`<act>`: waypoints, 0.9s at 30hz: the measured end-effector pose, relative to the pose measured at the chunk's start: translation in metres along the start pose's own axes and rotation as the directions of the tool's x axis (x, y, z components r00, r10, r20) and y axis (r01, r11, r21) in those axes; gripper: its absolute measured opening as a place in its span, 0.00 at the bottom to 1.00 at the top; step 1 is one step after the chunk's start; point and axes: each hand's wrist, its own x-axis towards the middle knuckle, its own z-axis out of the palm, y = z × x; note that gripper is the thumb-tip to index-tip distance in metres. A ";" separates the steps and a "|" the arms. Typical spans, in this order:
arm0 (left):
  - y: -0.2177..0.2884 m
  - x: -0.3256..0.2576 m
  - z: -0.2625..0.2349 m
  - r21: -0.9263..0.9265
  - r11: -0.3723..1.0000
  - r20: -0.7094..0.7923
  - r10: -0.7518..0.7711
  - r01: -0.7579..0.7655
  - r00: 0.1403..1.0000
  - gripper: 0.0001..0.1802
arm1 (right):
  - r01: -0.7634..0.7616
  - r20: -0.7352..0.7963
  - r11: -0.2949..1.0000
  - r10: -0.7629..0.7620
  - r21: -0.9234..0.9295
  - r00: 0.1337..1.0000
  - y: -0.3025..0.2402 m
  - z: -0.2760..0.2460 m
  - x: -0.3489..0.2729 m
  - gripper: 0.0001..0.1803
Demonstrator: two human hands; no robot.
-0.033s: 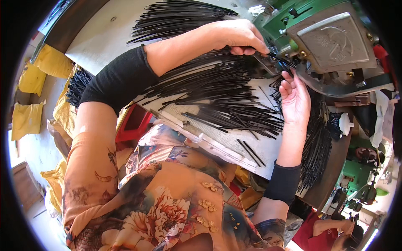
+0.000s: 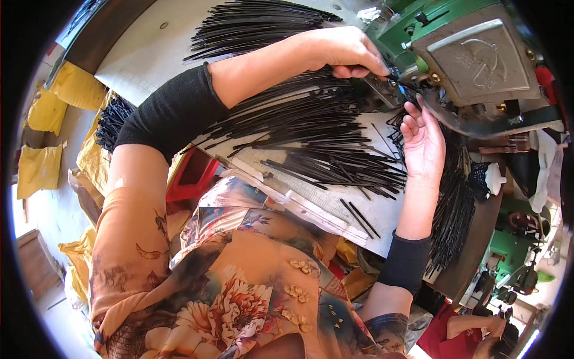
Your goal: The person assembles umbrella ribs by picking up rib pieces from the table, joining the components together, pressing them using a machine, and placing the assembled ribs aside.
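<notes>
My left hand (image 2: 353, 55) reaches across the table to the green machine (image 2: 388, 51). Its thumb and fingers are closed on a thin black strip (image 2: 391, 78) beside the machine's working head. From below, my right hand (image 2: 424, 137) comes up with its palm showing and its fingers curled. Its fingertips close around the black strip's other side, right by the metal parts; the exact grip is partly hidden. Under my left forearm lies a wide spread of black strips (image 2: 311, 128) on the pale tabletop (image 2: 239, 157). Another bundle of black strips (image 2: 251, 27) lies beyond that forearm.
More black strips (image 2: 451, 215) hang along the table's right edge. Two loose strips (image 2: 360, 219) lie near the front edge. A metal cover plate (image 2: 475, 60) and a curved dark bar (image 2: 496, 127) jut out near my right hand. Another person (image 2: 460, 329) sits at lower right.
Both hands stay nearly in place, with my right hand shifted very slightly. A small blue spot shows at the machine between my hands, and the black strip there sits a little differently.
</notes>
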 end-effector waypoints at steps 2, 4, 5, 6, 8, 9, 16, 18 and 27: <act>-0.001 0.001 -0.001 -0.020 1.000 -0.008 0.010 -0.010 1.000 0.15 | -0.015 0.032 0.999 0.013 0.032 0.999 -0.001 -0.003 0.001 0.12; 0.004 0.000 -0.003 -0.007 1.000 0.096 0.015 -0.014 0.995 0.15 | 0.038 0.021 0.999 -0.039 0.029 0.999 -0.003 -0.004 0.000 0.12; 0.004 -0.002 -0.004 0.001 1.000 0.116 0.031 -0.031 0.993 0.15 | 0.069 -0.008 0.998 -0.069 -0.002 0.998 -0.004 -0.009 0.001 0.13; 0.003 -0.003 -0.005 0.001 1.000 0.113 0.027 -0.028 0.993 0.15 | 0.138 -0.012 0.987 -0.139 -0.081 0.990 -0.007 -0.001 -0.003 0.14; 0.002 -0.005 -0.006 0.098 0.995 0.180 0.005 -0.023 0.984 0.14 | 0.228 -0.049 0.880 -0.272 -0.417 0.961 -0.007 0.009 -0.007 0.14; 0.004 -0.005 -0.004 0.100 0.995 0.211 -0.004 -0.018 0.978 0.14 | 0.276 0.035 0.787 -0.309 -0.552 0.950 -0.009 0.011 -0.011 0.14; 0.002 -0.010 0.010 0.104 0.995 0.346 -0.033 -0.003 0.938 0.15 | 0.420 0.374 0.370 -0.191 -0.829 0.907 -0.007 0.050 -0.037 0.10; 0.005 -0.012 0.002 0.212 0.976 0.284 -0.010 -0.053 0.959 0.17 | 0.409 0.359 0.335 -0.202 -0.849 0.911 -0.011 0.047 -0.037 0.10; -0.014 -0.014 0.004 0.800 0.573 0.060 0.218 -0.178 0.974 0.15 | 0.223 0.299 0.526 0.063 -0.821 0.952 -0.014 0.040 -0.037 0.13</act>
